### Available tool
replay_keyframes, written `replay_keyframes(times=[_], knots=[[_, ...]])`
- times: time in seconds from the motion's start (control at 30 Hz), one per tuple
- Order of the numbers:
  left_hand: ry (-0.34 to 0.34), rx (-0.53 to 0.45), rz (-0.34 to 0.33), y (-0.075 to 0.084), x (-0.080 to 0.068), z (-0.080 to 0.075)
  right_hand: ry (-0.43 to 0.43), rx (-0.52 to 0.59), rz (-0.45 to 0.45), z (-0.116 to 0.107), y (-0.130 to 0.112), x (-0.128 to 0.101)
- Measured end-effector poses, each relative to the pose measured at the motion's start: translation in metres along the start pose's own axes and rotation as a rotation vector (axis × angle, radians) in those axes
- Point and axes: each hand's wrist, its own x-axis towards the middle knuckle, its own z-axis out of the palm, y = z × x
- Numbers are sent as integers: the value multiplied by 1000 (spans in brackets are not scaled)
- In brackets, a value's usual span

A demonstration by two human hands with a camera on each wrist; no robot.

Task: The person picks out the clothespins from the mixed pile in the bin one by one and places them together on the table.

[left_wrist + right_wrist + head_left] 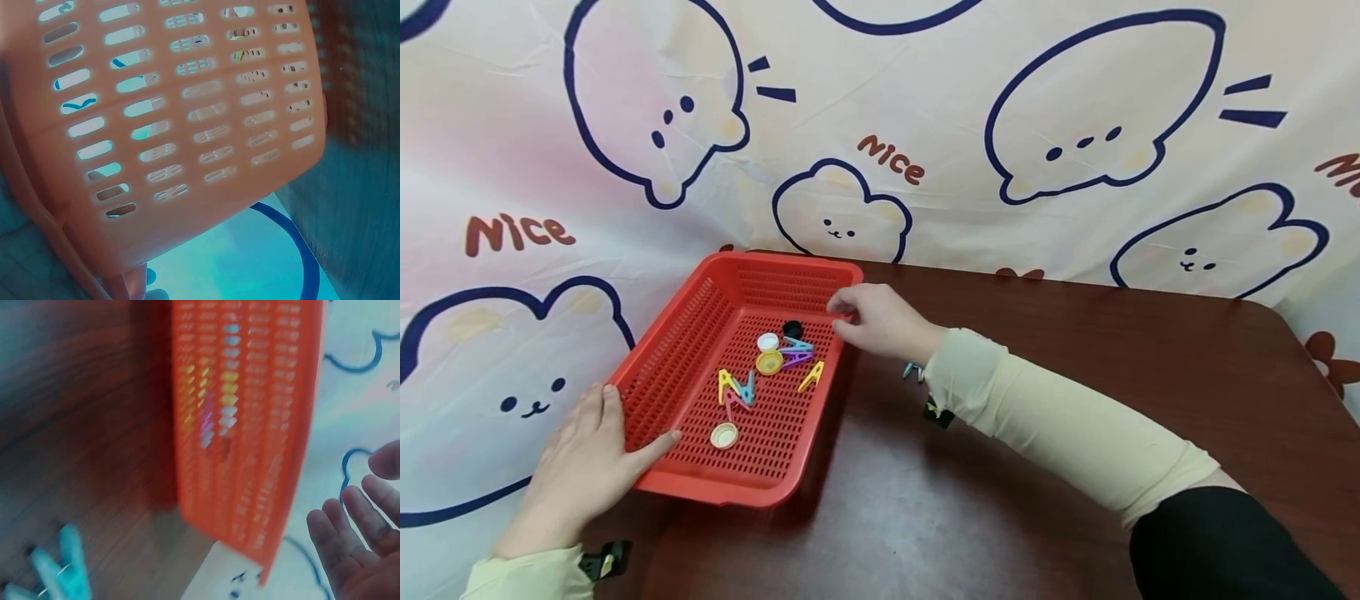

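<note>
Two hands on red basket (681, 350), left (583, 467) flat (thumb inside), right (880, 321) loosely open

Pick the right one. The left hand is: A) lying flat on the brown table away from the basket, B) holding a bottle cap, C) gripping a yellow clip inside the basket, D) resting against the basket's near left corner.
D: the left hand rests against the red basket at its near left corner, thumb on the rim.

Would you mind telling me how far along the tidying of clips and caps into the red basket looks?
Mostly done: several coloured plastic clips and bottle caps already lie in the red perforated plastic basket. In hand: the left hand rests on the basket's near corner, while the right hand is at its right rim, seemingly holding nothing. Left: one teal clip lies on the brown wooden table beside the right wrist.
</note>
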Motion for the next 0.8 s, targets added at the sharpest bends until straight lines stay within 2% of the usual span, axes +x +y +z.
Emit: replay_keyframes(times=[0.27,0.43,0.8], knots=[[11,-8,4,1,-1,0,-181,-55,-135,17,-38,20],[13,-7,1,2,-1,-2,-268,-83,-156,33,-49,25],[18,-14,-8,4,-2,-2,-430,-188,-180,65,-57,35]])
